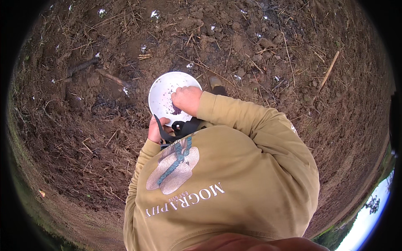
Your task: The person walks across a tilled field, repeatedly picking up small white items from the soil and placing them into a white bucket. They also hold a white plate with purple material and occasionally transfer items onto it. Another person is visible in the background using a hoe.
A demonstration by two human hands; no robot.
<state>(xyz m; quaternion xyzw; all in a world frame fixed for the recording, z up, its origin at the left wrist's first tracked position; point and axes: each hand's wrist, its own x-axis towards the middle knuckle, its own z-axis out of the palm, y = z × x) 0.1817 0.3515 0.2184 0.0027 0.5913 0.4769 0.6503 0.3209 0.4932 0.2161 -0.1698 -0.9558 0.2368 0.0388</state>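
A round white bowl or basin [160, 97] is held in front of my body, with small dark purplish grains [176, 110] at its bottom and scattered bits along its inner wall. My left hand [156, 129] grips the near left rim, thumb over the edge. Over the bowl is my right hand [187, 98], its fingers curled down inside near the grains; whether they pinch any grains is hidden. A black strap [188, 127] with a buckle runs beside the near rim, close to my left hand.
Rough brown soil [119, 157] with straw and stalks surrounds me. Several small white clumps [154, 14] dot the ground. A thick stick [113, 78] lies left of the bowl, a long pale stalk [329, 70] at the right. My boot [215, 82] shows beyond my right wrist.
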